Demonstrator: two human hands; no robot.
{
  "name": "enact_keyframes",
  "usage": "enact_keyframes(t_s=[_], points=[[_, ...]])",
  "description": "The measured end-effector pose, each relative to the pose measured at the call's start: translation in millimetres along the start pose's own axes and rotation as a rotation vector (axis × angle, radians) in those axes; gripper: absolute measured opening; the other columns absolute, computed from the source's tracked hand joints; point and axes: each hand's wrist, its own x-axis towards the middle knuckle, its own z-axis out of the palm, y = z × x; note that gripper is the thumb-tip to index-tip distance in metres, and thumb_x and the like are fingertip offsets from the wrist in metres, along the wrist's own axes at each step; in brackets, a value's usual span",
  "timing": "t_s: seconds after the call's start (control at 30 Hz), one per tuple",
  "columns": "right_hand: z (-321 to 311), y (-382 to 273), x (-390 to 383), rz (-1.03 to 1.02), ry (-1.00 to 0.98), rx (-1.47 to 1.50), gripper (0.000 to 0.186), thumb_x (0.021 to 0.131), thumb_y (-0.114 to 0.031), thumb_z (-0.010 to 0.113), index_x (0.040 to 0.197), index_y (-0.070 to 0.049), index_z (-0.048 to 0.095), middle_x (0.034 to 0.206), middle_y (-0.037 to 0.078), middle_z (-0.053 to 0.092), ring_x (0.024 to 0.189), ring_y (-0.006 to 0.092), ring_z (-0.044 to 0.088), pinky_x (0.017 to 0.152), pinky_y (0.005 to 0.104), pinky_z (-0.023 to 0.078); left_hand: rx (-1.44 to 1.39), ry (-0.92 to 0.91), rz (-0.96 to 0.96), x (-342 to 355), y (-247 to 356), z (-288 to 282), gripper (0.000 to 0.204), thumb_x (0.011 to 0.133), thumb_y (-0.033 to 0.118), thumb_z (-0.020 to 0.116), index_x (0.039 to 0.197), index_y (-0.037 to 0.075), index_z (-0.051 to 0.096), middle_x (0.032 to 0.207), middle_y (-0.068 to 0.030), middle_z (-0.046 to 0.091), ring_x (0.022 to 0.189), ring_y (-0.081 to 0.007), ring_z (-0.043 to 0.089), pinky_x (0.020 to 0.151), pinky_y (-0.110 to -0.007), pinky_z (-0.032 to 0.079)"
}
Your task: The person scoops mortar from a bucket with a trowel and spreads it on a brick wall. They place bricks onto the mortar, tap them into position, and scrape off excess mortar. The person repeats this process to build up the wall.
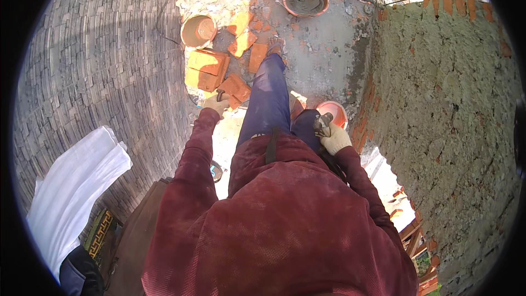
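My left hand (216, 105), in a light work glove, is closed round a tool with a short dark end (221, 95); its kind I cannot make out. It is just beside the orange bricks (235, 86) on the ground. My right hand (335, 139), in a cream knitted glove, grips a grey, crusted object (322, 123) next to my right thigh. A red plastic bowl (338, 114) is just beyond that hand. My left leg is stretched forward, its foot (275, 45) near the loose bricks.
An orange bucket (199, 31) stands by the left tiled wall (98, 66). Farther ahead is a basin of grey mortar (304, 1) with a wooden handle in it. A rough plastered wall (444, 115) rises on the right. White cloth (76, 192) hangs at the left.
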Motion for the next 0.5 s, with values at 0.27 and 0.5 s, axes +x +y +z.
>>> enact_keyframes(t_s=[0.27, 0.5], points=[[-96.0, -116.8, 36.0, 0.392, -0.554, 0.943, 0.03, 0.08, -0.007, 0.064, 0.109, 0.003, 0.063, 0.091, 0.006, 0.064, 0.081, 0.0162, 0.063, 0.072, 0.0273, 0.05, 0.466, 0.025, 0.079, 146.9, 87.7, 2.0, 0.035, 0.083, 0.036, 0.068, 0.103, 0.008, 0.076, 0.088, -0.0163, 0.075, 0.087, -0.0291, 0.074, 0.084, -0.041, 0.058], [-51.7, -86.1, 235.6, 0.448, -0.348, 1.046, 0.03, 0.081, -0.015, 0.068, 0.106, 0.001, 0.063, 0.095, 0.01, 0.069, 0.082, 0.0165, 0.062, 0.075, 0.0313, 0.05, 0.674, 0.188, 0.137, 260.3, 165.4, 18.9, 0.09, 0.075, 0.041, 0.08, 0.152, 0.01, 0.047, 0.136, -0.0198, 0.066, 0.126, -0.0316, 0.064, 0.106, -0.042, 0.05]])
